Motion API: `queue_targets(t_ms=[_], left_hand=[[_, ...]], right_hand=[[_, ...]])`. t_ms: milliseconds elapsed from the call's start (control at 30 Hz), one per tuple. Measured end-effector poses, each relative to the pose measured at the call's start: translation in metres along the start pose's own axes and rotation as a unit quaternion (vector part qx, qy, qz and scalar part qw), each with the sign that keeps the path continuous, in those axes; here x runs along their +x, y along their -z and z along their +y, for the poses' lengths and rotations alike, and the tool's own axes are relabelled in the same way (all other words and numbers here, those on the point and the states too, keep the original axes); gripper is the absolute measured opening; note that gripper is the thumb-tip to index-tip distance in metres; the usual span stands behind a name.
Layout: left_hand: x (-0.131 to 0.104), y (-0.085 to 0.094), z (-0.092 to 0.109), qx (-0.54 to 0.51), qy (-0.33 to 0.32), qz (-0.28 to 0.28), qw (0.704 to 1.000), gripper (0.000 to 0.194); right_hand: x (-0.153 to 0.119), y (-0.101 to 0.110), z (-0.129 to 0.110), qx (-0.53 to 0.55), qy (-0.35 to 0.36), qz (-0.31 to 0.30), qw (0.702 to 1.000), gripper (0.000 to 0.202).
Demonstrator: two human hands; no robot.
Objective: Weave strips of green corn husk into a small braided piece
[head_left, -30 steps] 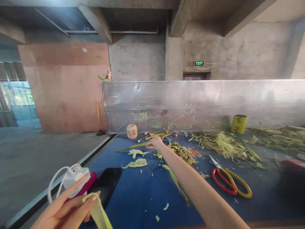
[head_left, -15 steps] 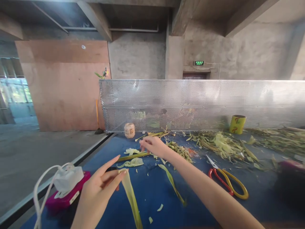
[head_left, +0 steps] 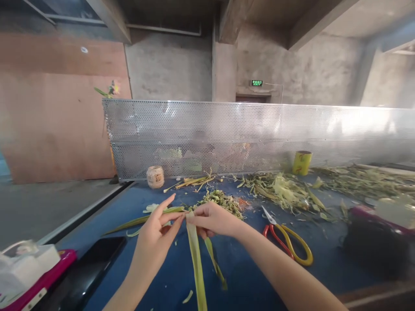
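My left hand (head_left: 154, 231) pinches the top end of a long pale green leaf strip (head_left: 196, 268) between thumb and fingertips, with the index finger raised. At the same end, my right hand (head_left: 214, 219) closes its thumb and fingers on the strip, touching the left fingertips. The strip hangs down toward me. Just right of it, below my right hand, lies a second green leaf (head_left: 214, 261). A long flat green leaf (head_left: 128, 223) stretches out behind my left hand. Beyond my right hand sits a pile of small plant scraps (head_left: 223, 199).
Red-and-yellow-handled scissors (head_left: 288, 242) lie right of my right forearm. A black phone (head_left: 97, 263) and a magenta power strip (head_left: 48, 276) are at left. Behind stand a twine ball (head_left: 155, 177), dry plant heaps (head_left: 279, 190), a yellow roll (head_left: 302, 163) and a perforated metal panel (head_left: 194, 138).
My right hand has come back from the far stalks to the leaf strip's top, beside my left hand. The left hand still pinches the strip. The view has turned slightly right.
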State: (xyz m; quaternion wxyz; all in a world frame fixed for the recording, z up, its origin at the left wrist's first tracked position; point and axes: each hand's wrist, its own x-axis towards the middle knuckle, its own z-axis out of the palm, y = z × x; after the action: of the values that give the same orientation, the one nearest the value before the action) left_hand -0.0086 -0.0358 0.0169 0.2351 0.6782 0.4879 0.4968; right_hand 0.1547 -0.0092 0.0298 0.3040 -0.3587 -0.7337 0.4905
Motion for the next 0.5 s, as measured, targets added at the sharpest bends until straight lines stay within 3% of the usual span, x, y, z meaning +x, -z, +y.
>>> queue_targets(t_ms=[167, 300, 433, 500], left_hand=[[0.003, -0.011, -0.004, 0.045, -0.061, 0.029, 0.997, 0.055], [0.009, -0.015, -0.003, 0.161, -0.175, 0.080, 0.968, 0.047], [0.011, -0.021, 0.020, 0.172, -0.232, 0.092, 0.953, 0.044], [0.011, -0.035, 0.043, 0.133, -0.262, 0.054, 0.954, 0.039]], right_hand=[[-0.002, 0.005, 0.000, 0.129, -0.025, -0.009, 0.991, 0.024], [-0.003, 0.012, 0.005, 0.091, -0.028, -0.033, 0.995, 0.020], [-0.002, 0.014, 0.014, 0.026, -0.058, -0.051, 0.997, 0.025], [0.001, 0.015, 0.018, -0.029, -0.075, -0.019, 0.997, 0.022]])
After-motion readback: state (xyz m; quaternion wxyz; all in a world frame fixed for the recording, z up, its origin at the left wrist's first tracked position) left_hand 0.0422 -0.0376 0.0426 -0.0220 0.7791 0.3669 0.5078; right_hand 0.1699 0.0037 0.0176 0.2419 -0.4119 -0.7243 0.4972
